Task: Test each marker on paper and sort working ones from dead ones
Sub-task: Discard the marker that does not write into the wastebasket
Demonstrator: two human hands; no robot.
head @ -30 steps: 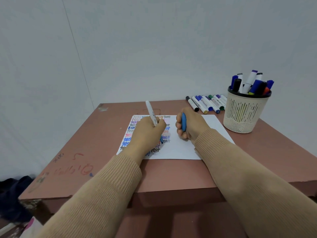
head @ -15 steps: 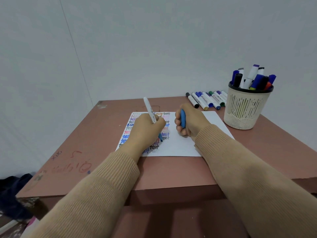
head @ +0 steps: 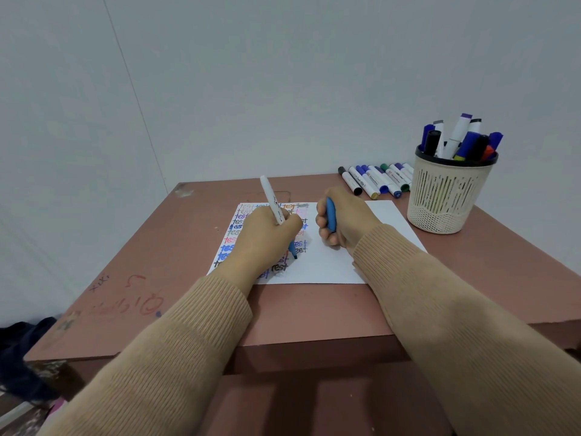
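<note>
Two hands in tan ribbed sleeves are at work over a reddish-brown desk [head: 314,309]. The left hand [head: 267,237] grips a white-barrelled marker with a blue tip [head: 273,201], fingers curled round the lower barrel. The marker leans with its top end away from the person and its tip down at a white sheet of paper [head: 330,265]; actual contact between tip and sheet cannot be confirmed. The right hand [head: 345,220] rests on the paper as a fist, fingers wrapped round a blue marker cap [head: 330,218] that stands upright in the grip.

The paper lies flat near the middle of the desk. Its left part carries rows of the word "test" in several colours; its right part is bare.

A cream slotted plastic cup with a dark rim [head: 446,196] stands at the far right of the desk, near the paper's far right corner. It holds a bunch of upright markers [head: 457,136] with blue, black, purple and red caps. A row of white-barrelled markers [head: 377,180] lies side by side on the desk behind the paper, just left of the cup. Red scribbles [head: 125,303] mark the desk's near left area.
</note>
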